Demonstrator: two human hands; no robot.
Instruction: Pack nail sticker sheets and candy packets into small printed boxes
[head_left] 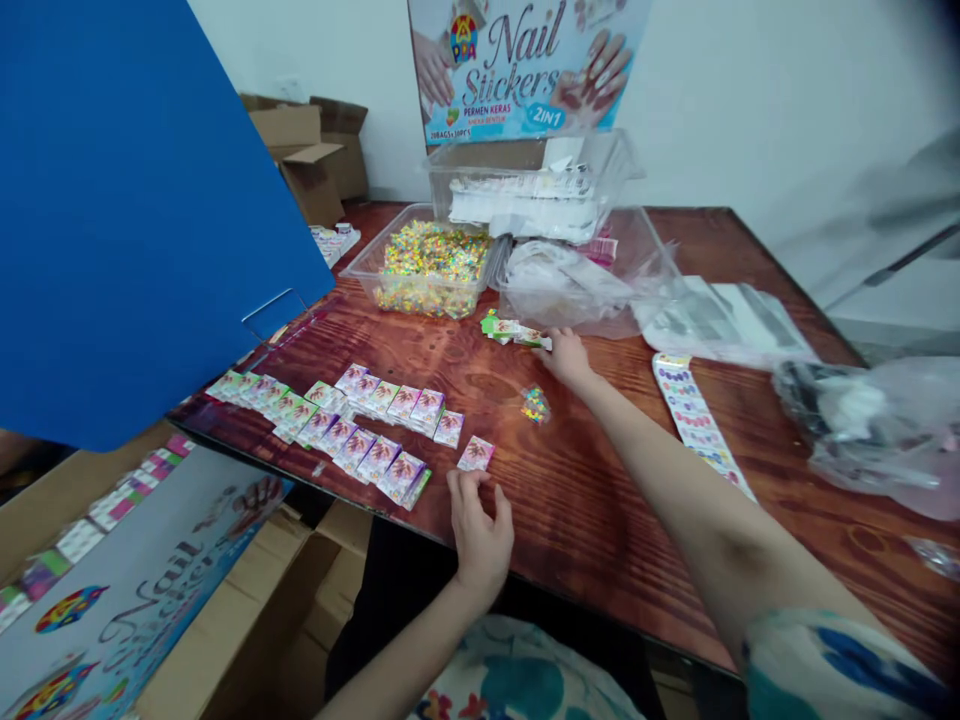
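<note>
My left hand [481,535] is over the table's front edge with fingers curved and apart, holding nothing. Just beyond its fingertips lies a single pink-and-white packet [475,454]. Farther out, my right hand [568,360] has its fingertips closed at the end of a small packet [531,337]. That packet is beside a little heap of green-and-white packets [496,326]. Between my hands lies a clear bag of coloured candy pieces [535,404]. Overlapping rows of small purple, pink and green packets [351,445] lie on the left.
Behind are a clear tub of colourful candies [431,265], tubs with white strips [525,205] and plastic bags [559,275]. A sticker strip [697,415] and a plastic bundle [877,420] lie right. A blue panel [142,220] rises left, above a carton of packets [180,560].
</note>
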